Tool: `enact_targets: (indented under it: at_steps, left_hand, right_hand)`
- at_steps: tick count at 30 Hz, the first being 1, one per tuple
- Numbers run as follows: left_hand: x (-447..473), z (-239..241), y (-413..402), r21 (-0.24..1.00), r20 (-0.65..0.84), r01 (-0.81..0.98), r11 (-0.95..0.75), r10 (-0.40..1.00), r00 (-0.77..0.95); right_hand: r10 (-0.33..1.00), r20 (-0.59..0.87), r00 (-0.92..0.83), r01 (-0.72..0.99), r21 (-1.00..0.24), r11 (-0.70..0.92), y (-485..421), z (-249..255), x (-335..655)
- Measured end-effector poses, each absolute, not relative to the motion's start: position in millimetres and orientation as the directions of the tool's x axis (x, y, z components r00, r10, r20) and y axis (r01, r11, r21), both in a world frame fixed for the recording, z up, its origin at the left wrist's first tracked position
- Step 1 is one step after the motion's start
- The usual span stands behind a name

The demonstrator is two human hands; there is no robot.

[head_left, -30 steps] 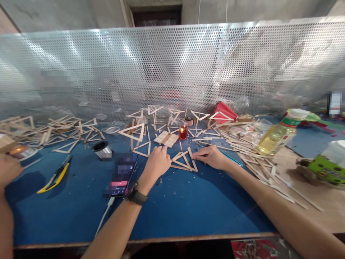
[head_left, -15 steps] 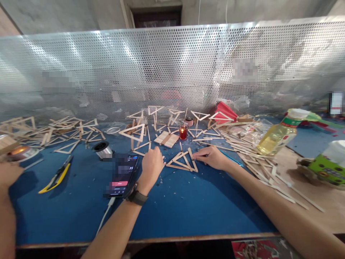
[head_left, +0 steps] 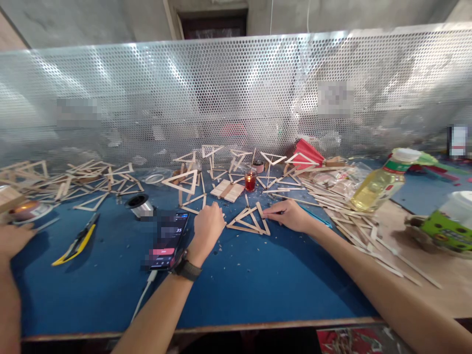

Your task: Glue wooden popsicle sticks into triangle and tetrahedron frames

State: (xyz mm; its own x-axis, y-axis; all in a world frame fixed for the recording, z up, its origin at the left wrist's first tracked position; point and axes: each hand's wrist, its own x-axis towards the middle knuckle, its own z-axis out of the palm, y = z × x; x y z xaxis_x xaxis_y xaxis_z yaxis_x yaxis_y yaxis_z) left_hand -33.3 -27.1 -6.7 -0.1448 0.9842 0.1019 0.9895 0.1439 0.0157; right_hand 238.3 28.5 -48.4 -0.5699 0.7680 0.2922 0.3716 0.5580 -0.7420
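Observation:
A triangle of glued wooden sticks (head_left: 249, 220) lies flat on the blue table top (head_left: 258, 280). My left hand (head_left: 207, 228) rests just left of it with the fingers curled into a loose fist; whether it holds anything is hidden. My right hand (head_left: 290, 215) lies at the triangle's right corner, its fingers pressed together round a thin blue tool (head_left: 316, 217) whose dark tip points at the corner. A watch sits on my left wrist.
A phone (head_left: 168, 239) on a cable lies beside my left wrist, with a yellow cutter (head_left: 75, 241) and silver spool (head_left: 139, 204) further left. Stick triangles, a red candle glass (head_left: 250, 180), loose sticks (head_left: 342, 209), an oil bottle (head_left: 379, 184) surround. Another person's hand (head_left: 14, 237) is at left.
My left hand has drawn back leftward off the triangle's left corner and now rests clear of it. My right hand and the triangle have stayed put.

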Motion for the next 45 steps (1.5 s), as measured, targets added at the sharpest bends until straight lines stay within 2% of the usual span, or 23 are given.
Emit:
enact_targets:
  at_steps: [4, 7, 13, 16, 19, 22, 24, 27, 31, 34, 36, 41, 45]
  left_hand:
    - [-32, -7, -26, 0.039, 0.147, 0.99, 0.137, 0.979, -0.142]
    - [-29, -6, -24, 0.102, 0.214, 0.989, 0.107, 0.968, -0.127]
    - [-27, -7, -20, 0.353, 0.505, 0.916, -0.19, 0.863, -0.016]
    - [-26, -8, -20, 0.525, 0.575, 0.775, -0.351, 0.818, -0.02]
    - [-23, -8, -21, 0.75, 0.51, 0.506, -0.427, 0.86, -0.03]
    - [-21, -7, -21, 0.844, 0.481, 0.298, -0.446, 0.875, -0.054]
    - [-22, -6, -21, 0.822, 0.518, 0.307, -0.479, 0.853, -0.056]
    - [-26, -5, -21, 0.703, 0.593, 0.483, -0.522, 0.805, 0.009]
    - [-28, -6, -19, 0.331, 0.668, 0.746, -0.578, 0.702, 0.248]
    - [-28, -9, -20, 0.131, 0.64, 0.865, -0.485, 0.707, 0.3]
    - [-29, -11, -21, 0.091, 0.624, 0.916, -0.39, 0.739, 0.252]
    - [-36, -14, -21, 0.112, 0.6, 0.984, -0.141, 0.798, 0.046]
    - [-37, -9, -23, 0.126, 0.48, 0.991, -0.036, 0.877, -0.029]
  right_hand:
    - [0.771, 0.284, -0.57, 0.372, -0.747, 0.55, 28, -49, 239]
    - [0.77, 0.285, -0.571, 0.368, -0.749, 0.551, 28, -50, 239]
    - [0.762, 0.3, -0.574, 0.352, -0.75, 0.561, 29, -49, 238]
    - [0.768, 0.293, -0.57, 0.35, -0.758, 0.55, 29, -49, 238]
    - [0.774, 0.28, -0.567, 0.355, -0.765, 0.537, 28, -48, 238]
    - [0.769, 0.289, -0.57, 0.356, -0.757, 0.549, 27, -48, 237]
    - [0.772, 0.287, -0.567, 0.357, -0.759, 0.544, 27, -48, 238]
    - [0.781, 0.268, -0.564, 0.364, -0.768, 0.527, 28, -49, 238]
    - [0.778, 0.274, -0.565, 0.357, -0.769, 0.53, 28, -48, 237]
    - [0.782, 0.268, -0.562, 0.362, -0.77, 0.525, 27, -46, 237]
    - [0.781, 0.266, -0.565, 0.365, -0.768, 0.526, 26, -45, 237]
    - [0.777, 0.27, -0.569, 0.366, -0.763, 0.533, 26, -44, 237]
    - [0.769, 0.275, -0.577, 0.362, -0.758, 0.543, 27, -45, 237]
